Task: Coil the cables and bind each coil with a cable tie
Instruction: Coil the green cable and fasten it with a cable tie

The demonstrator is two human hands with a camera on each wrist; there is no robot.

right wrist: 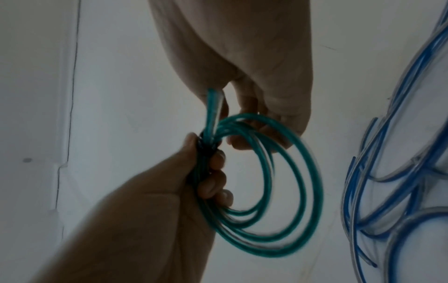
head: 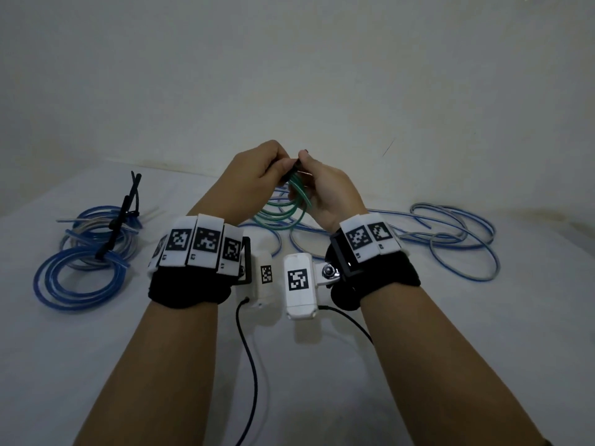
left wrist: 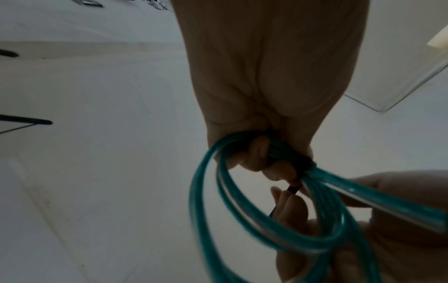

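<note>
Both forearms reach forward from the bottom of the head view, each wearing a black wrist strap with white marker tags and a small white camera block. Beyond them, the left hand [head: 257,170] and the right hand [head: 325,191] meet above the white surface [head: 418,317] and share a green cable coil [head: 283,210]. Left fingers [left wrist: 257,151] curl round the gathered strands of the coil, gripping the bundle where a black cable tie [left wrist: 304,168] wraps it. The right hand's fingers [right wrist: 244,107] are curled too, closing on the coil and on the tie's black tail next to the left hand; exactly which of them pinches the tail is blurred. Green loops hang below both hands, clear of the surface.

On the left of the surface lie bound blue cable coils [head: 83,262] with black ties standing up from them. To the right, loose blue cable [head: 450,233] sprawls in open curves, well apart from the bound coils.
</note>
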